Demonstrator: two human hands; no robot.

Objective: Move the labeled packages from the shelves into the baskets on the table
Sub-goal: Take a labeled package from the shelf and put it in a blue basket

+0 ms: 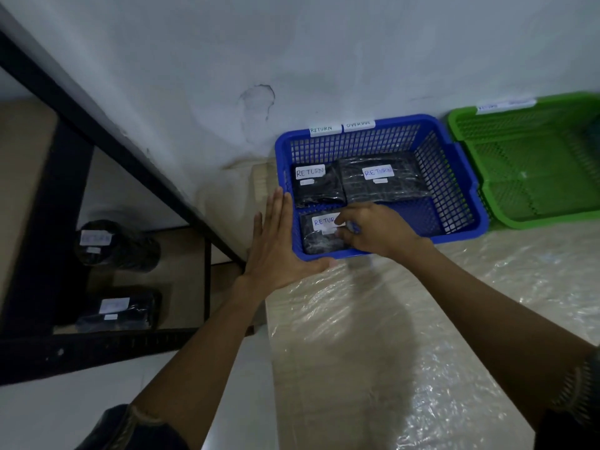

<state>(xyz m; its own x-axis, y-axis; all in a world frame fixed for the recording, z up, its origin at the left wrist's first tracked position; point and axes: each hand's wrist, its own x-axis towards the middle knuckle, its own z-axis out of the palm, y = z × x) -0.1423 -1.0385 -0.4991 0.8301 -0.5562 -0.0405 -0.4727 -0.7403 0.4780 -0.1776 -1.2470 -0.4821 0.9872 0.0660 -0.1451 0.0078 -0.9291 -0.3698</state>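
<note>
A blue basket (454, 177) tagged RETURN and OVERDUE stands on the table against the wall. It holds three black wrapped packages labeled RETURN: one at the back left (316, 186), one at the back middle (381, 181), one at the front left (319, 237). My right hand (376, 230) reaches into the basket with fingers curled on the front left package. My left hand (279, 246) lies flat with fingers straight against the basket's outer left wall. Two more black labeled packages (113, 245) (120, 310) sit on the shelf at the left.
A green basket (532, 196) with a paper tag stands right of the blue one. The table (373, 336) is covered in clear plastic film. The black metal shelf frame (107, 151) slants between the shelf and the white wall. Pale floor shows below.
</note>
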